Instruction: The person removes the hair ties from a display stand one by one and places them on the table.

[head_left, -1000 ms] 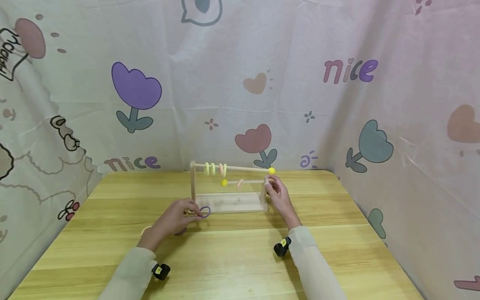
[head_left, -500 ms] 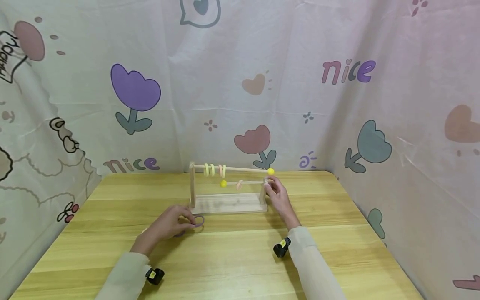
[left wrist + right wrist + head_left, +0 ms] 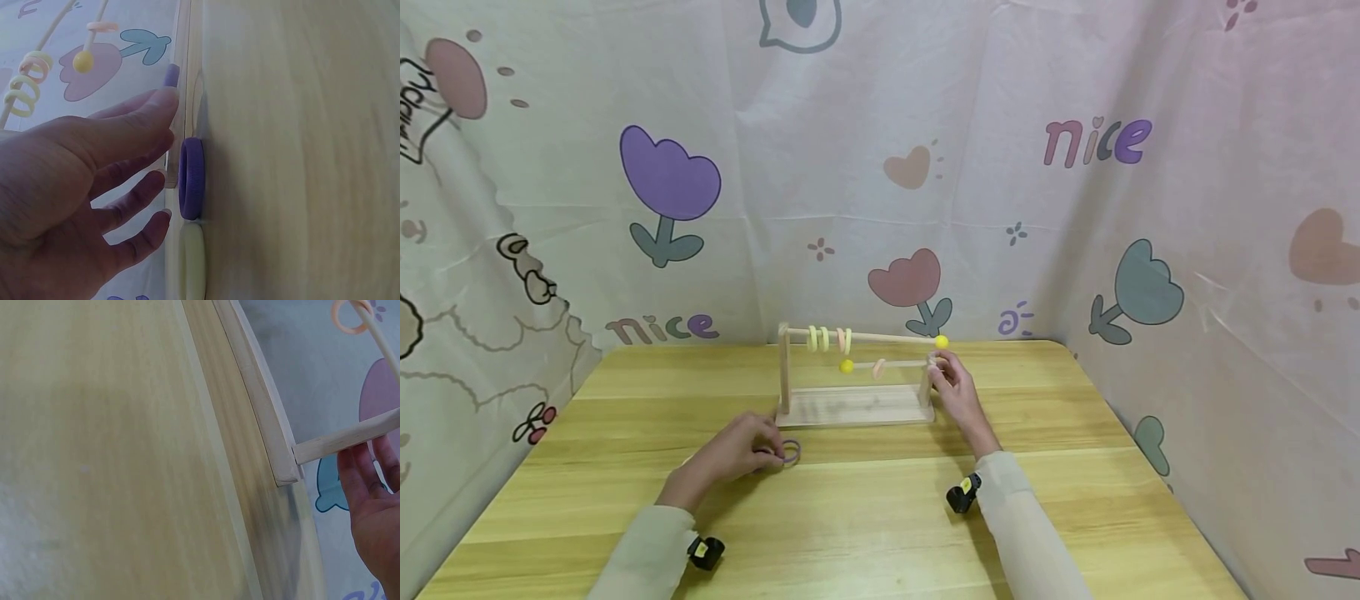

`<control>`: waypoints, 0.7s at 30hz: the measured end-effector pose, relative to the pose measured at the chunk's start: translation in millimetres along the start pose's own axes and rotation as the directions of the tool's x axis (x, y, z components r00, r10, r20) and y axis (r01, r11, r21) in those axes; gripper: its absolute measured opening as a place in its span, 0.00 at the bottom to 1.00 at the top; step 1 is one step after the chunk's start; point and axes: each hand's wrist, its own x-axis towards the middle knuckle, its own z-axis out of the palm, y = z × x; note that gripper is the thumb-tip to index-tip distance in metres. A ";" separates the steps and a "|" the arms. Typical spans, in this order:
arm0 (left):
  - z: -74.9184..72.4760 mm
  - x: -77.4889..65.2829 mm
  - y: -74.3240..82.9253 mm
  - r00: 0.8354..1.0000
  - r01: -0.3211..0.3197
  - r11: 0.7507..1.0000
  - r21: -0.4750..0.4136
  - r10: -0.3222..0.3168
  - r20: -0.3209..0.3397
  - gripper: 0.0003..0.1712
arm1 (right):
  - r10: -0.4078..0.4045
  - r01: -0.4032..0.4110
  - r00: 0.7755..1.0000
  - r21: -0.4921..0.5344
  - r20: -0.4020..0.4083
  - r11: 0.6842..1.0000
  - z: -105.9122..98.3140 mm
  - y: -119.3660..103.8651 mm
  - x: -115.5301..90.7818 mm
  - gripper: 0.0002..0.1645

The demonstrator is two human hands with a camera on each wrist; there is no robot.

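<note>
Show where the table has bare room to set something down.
Free: the table between the sleeves, in front of the wooden stand; from the right sleeve to the curtain. Crowded: around the left hand, pinching a purple ring near another purple ring and a pale yellow ring; and by the right hand at the stand's right post.

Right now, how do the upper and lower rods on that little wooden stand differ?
The upper rod looks longer than the lower rod. The upper rod joins the left post; the lower rod joins the right post. The upper rod carries several yellow and pink rings, the lower rod a single pink one. Both end in a yellow ball.
</note>
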 end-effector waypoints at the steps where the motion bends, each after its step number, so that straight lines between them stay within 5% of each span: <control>1: 0.0 0.0 -0.5 1.000 0.008 1.000 -0.001 -0.008 0.002 0.07 | 0.007 -0.007 1.000 0.003 0.001 1.000 -0.2 0.0 0.1 0.20; 21: 1.3 -0.2 -10.8 1.000 -0.028 0.999 0.020 0.027 0.004 0.06 | 0.010 -0.010 1.000 0.006 0.005 1.000 -0.1 0.4 0.2 0.22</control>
